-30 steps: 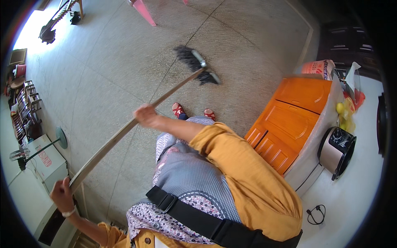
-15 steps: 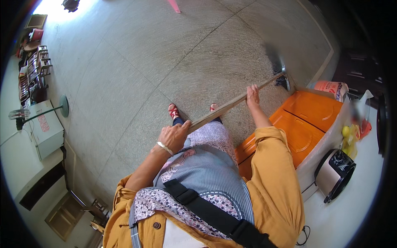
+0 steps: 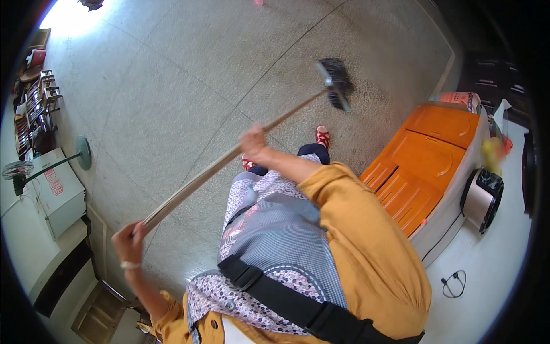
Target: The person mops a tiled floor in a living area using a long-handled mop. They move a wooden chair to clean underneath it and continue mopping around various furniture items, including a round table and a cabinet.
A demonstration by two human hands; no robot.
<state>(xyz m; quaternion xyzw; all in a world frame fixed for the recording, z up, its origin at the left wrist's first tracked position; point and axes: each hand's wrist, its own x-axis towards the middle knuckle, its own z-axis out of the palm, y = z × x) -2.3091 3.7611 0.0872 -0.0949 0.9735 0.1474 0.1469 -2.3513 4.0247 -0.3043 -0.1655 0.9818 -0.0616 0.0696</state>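
A mop with a long wooden handle (image 3: 200,180) slants from lower left to upper right across my body. Its dark, shaggy head (image 3: 338,80), held in a metal bar, is on the floor beyond my feet. My left hand (image 3: 129,242) is closed around the handle's near end, out to the left. Farther along the shaft, my right hand (image 3: 252,143) grips it, slightly smeared by motion, with the forearm reaching across in front of my apron. My feet, in red sandals (image 3: 322,136), stand below the mop.
Orange cabinet doors (image 3: 427,166) line my right side. On the white top beside them are a black and silver appliance (image 3: 482,200) and a loose cord (image 3: 454,284). At left stand a fan (image 3: 83,152), a white box (image 3: 57,186) and stacked wooden chairs (image 3: 43,103).
The mop head has swung left, away from the orange cabinets. Both hands have moved left with the handle, the left hand farther out from my body.
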